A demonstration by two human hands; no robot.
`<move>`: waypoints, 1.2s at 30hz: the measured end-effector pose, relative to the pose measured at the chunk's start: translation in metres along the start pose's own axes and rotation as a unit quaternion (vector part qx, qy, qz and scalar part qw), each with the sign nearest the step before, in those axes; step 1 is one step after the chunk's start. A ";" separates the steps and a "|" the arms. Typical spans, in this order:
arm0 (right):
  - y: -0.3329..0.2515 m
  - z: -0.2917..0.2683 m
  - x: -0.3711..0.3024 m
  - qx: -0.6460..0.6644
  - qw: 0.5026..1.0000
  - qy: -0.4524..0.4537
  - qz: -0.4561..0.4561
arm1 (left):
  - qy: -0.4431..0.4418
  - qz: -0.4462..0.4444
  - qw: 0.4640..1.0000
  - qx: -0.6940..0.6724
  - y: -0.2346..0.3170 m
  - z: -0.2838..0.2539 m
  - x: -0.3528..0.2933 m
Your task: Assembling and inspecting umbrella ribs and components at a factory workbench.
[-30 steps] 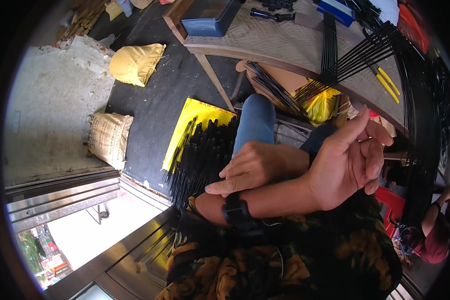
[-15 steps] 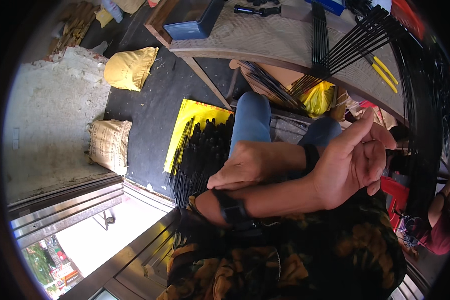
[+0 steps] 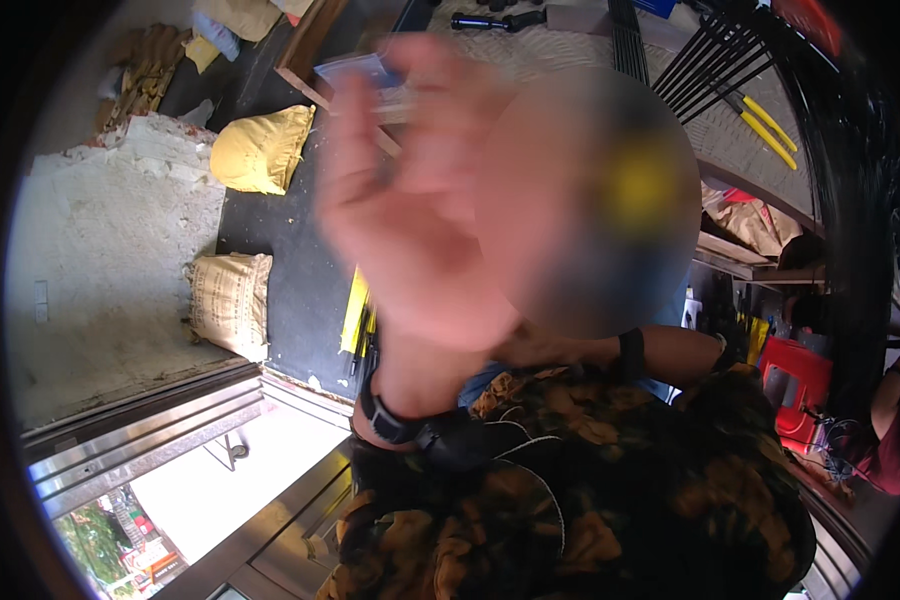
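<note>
My left hand (image 3: 420,220) is raised in front of me, large and smeared by motion. Its fingers look spread, with nothing seen in them. A black strap (image 3: 395,425) circles my left forearm. Behind that forearm lies my right hand (image 3: 545,348), mostly hidden, so its fingers cannot be made out. The right wrist wears a black band (image 3: 631,350). A blurred round patch (image 3: 590,220) covers the area beside my left hand. Beyond are a workbench (image 3: 570,50) with thin black rods (image 3: 710,65) and yellow-handled pliers (image 3: 768,138).
A black-handled tool (image 3: 498,20) lies on the bench. Sacks (image 3: 230,305) and a yellow bag (image 3: 263,150) sit on the dark floor at left. At right stand a red plastic stool (image 3: 798,385) and another person (image 3: 885,440). A doorway (image 3: 240,490) opens lower left.
My left hand has swung from the right up toward the left and nearer the camera. My right hand has moved from plain view to behind the left forearm.
</note>
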State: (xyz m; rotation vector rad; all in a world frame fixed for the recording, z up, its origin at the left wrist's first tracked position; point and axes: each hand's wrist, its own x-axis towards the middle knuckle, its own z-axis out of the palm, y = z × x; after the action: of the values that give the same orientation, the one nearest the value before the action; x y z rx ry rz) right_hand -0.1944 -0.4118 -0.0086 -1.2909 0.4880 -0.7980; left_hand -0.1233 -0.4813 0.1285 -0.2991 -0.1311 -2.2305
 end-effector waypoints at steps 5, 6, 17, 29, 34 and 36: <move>0.005 0.010 -0.002 0.182 0.980 -0.058 -0.058 | -0.195 0.178 0.952 -0.156 0.080 0.062 -0.035; 0.006 0.011 -0.002 0.224 0.971 -0.057 -0.068 | -0.231 0.177 0.943 -0.160 0.079 0.067 -0.039; -0.009 0.017 -0.005 0.210 0.958 0.102 -0.168 | -0.287 0.147 0.935 -0.145 0.055 0.086 -0.050; -0.008 0.015 -0.009 0.280 0.942 0.042 -0.178 | -0.357 0.018 0.905 -0.230 0.027 0.097 -0.067; -0.005 0.012 0.000 0.384 0.911 0.117 -0.092 | -0.388 -0.021 0.888 -0.246 0.023 0.096 -0.066; -0.005 0.011 -0.001 0.381 0.911 0.128 -0.091 | -0.420 -0.039 0.862 -0.281 0.022 0.095 -0.068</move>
State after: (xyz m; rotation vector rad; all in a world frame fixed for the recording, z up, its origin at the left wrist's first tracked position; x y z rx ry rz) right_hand -0.1882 -0.4042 -0.0014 -0.5052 0.2142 -1.1749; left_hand -0.0491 -0.4252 0.2026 -1.6033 0.0564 -2.0159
